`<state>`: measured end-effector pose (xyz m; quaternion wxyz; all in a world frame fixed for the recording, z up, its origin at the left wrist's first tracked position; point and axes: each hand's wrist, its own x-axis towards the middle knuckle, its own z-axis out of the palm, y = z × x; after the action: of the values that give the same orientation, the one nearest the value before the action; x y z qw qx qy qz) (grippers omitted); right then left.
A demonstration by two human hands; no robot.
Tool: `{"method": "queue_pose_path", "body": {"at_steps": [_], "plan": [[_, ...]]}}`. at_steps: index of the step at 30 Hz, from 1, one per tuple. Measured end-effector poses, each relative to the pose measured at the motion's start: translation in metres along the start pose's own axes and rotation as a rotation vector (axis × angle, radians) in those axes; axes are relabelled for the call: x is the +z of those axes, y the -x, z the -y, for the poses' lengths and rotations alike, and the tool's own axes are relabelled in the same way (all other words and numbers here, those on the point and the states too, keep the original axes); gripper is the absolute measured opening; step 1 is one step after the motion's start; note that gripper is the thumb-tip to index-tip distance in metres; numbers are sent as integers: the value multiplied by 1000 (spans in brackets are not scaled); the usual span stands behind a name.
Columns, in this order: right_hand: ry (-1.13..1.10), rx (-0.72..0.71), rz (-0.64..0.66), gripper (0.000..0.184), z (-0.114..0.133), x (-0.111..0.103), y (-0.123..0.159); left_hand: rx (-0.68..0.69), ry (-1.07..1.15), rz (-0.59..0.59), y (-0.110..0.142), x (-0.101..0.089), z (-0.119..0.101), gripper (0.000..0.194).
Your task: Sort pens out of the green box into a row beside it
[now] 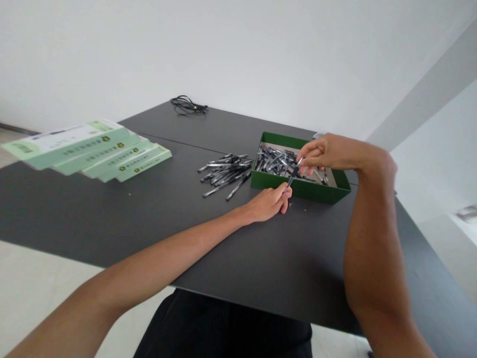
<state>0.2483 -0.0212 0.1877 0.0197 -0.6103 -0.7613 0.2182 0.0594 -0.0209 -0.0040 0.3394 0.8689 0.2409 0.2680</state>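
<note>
A dark pen (292, 177) slants up between my two hands at the front of a green box (298, 188). Its lower end sits in the closed fingers of my left hand (271, 203), just outside the box's near wall. My right hand (316, 152) reaches over the box from the right and pinches the pen's upper end, where something clear and shiny shows at the fingertips. Whether that is a separate cap I cannot make out. Many clear and black pen parts (274, 160) lie jumbled inside the box. Left of it, a loose pile of pens (226, 174) rests on the table.
The dark table (231, 253) carries a fanned stack of green and white booklets or flat boxes (100, 151) on the left. A coiled black cable (188, 105) lies at the back edge. A white wall (238, 59) stands behind the table.
</note>
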Motion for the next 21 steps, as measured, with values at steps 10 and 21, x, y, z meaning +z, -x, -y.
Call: {"method": "queue_pose_path", "body": {"at_steps": [10, 21], "plan": [[41, -31, -23, 48, -11, 0, -3, 9, -1, 5, 0, -1, 0, 24], [-33, -19, 57, 38, -8, 0, -7, 12, -10, 15, 0, -2, -1, 24]]}}
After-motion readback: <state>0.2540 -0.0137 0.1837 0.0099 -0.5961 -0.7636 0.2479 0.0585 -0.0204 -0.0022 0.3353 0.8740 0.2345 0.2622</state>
